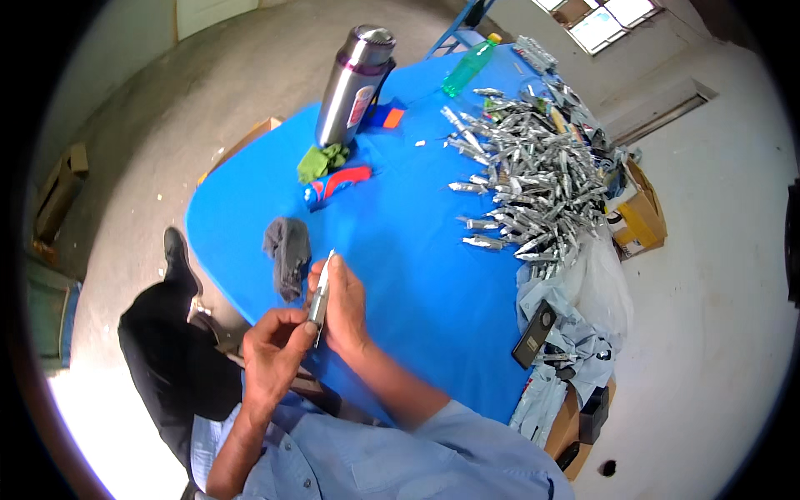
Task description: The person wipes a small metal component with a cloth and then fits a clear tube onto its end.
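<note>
My left hand (273, 350) pinches the lower end of a slim silver-white pen-shaped piece (321, 295) between thumb and fingers. Around its upper part my right hand (343, 307) is closed, the thumb along its side near the tip. The piece stands steeply tilted over the near left edge of the blue-covered table (417, 275). Just left of it lies a crumpled dark grey cloth (287, 254). Many similar slim silver pieces (542, 175) lie in a loose heap along the table's right side.
A steel vacuum flask (354, 92) stands at the far left by a green cloth (323, 162) and a red-and-blue tool (337, 183). Farther back is a green bottle (471, 67). A black phone-like device (533, 335) and plastic bags (583, 283) edge the right side, with a carton (642, 212) beyond.
</note>
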Tool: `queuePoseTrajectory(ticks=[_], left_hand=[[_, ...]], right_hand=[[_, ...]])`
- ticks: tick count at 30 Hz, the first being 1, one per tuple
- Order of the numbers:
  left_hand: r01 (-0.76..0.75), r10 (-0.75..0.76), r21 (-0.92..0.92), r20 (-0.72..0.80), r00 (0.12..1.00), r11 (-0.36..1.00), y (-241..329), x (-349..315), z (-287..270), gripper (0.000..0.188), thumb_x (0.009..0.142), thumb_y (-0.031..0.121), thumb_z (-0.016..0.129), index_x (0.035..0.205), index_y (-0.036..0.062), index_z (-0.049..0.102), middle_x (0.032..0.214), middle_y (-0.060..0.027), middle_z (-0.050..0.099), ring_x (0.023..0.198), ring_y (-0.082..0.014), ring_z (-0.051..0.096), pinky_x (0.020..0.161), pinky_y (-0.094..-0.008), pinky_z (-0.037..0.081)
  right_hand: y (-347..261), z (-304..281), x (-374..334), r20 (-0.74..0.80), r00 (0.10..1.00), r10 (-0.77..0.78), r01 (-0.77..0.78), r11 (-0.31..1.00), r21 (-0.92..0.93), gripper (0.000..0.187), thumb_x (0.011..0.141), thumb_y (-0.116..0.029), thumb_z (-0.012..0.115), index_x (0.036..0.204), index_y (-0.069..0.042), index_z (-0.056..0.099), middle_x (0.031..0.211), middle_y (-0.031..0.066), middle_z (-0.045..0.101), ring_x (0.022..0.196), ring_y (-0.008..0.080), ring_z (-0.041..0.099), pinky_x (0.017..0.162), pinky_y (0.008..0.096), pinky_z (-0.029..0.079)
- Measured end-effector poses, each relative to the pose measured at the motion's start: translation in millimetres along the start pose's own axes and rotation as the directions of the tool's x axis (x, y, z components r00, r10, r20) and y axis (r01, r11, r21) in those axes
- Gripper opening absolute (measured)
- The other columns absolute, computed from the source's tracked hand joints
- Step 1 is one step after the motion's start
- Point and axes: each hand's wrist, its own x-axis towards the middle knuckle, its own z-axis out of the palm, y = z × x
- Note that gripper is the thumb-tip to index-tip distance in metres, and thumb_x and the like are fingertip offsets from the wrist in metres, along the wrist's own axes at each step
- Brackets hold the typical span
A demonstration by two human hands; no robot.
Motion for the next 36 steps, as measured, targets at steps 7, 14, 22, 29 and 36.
queuePoseTrajectory(ticks=[7,14,22,29,36], left_hand=[[-0.070,0.071,-0.029,0.037,0.997,0.997,-7.5,-1.7,-5.7,0.022,0.097,0.019,0.075,0.100,-0.0004,0.068,0.075,-0.0013,0.065,0.063,-0.0075,0.058,0.058,-0.0227,0.047],[-0.085,0.086,-0.024,0.036,0.996,0.996,-8.6,-4.5,-21.7,0.023,0.096,0.020,0.076,0.100,-0.0012,0.069,0.076,-0.0011,0.065,0.062,-0.0080,0.059,0.056,-0.0237,0.048],[-0.144,0.150,-0.177,0.025,0.988,0.974,-16.2,-19.1,-49.1,0.020,0.097,0.020,0.074,0.096,0.0012,0.067,0.073,-0.0025,0.065,0.060,-0.0099,0.059,0.055,-0.0248,0.048],[-0.183,0.173,-0.182,-0.068,0.982,0.966,-1.4,-41.3,-88.2,0.014,0.099,0.012,0.069,0.098,-0.0013,0.067,0.075,-0.0041,0.064,0.064,-0.0104,0.060,0.058,-0.0260,0.049],[-0.093,0.071,-0.271,-0.089,0.993,0.958,9.0,-69.0,-128.4,0.017,0.102,0.014,0.066,0.106,-0.0023,0.070,0.082,-0.0041,0.068,0.069,-0.0092,0.061,0.061,-0.0253,0.050]], right_hand=[[-1.3,2.9,-7.1,0.030,0.996,-0.088,0.090,0.995,-0.048,0.045,0.109,-0.046,0.048,0.097,-0.004,0.061,0.076,0.0022,0.056,0.063,0.0084,0.051,0.056,0.0255,0.043],[12.2,16.0,-11.6,-0.040,0.977,-0.210,0.204,0.971,-0.127,0.044,0.109,-0.042,0.049,0.095,-0.002,0.062,0.076,0.0025,0.057,0.065,0.0085,0.050,0.057,0.0261,0.042],[24.2,42.8,-36.3,-0.016,0.966,-0.259,0.255,0.957,-0.137,0.040,0.109,-0.041,0.049,0.100,-0.003,0.059,0.079,0.0040,0.057,0.066,0.0098,0.052,0.057,0.0264,0.043],[43.0,91.9,-52.3,-0.052,0.975,-0.217,0.206,0.965,-0.161,0.039,0.109,-0.038,0.048,0.091,-0.005,0.059,0.075,0.0013,0.056,0.064,0.0099,0.051,0.058,0.0289,0.043],[58.7,132.2,-79.5,-0.037,0.997,-0.066,0.064,0.995,-0.071,0.041,0.108,-0.046,0.049,0.098,-0.007,0.056,0.079,0.0028,0.056,0.063,0.0115,0.052,0.057,0.0277,0.045]])
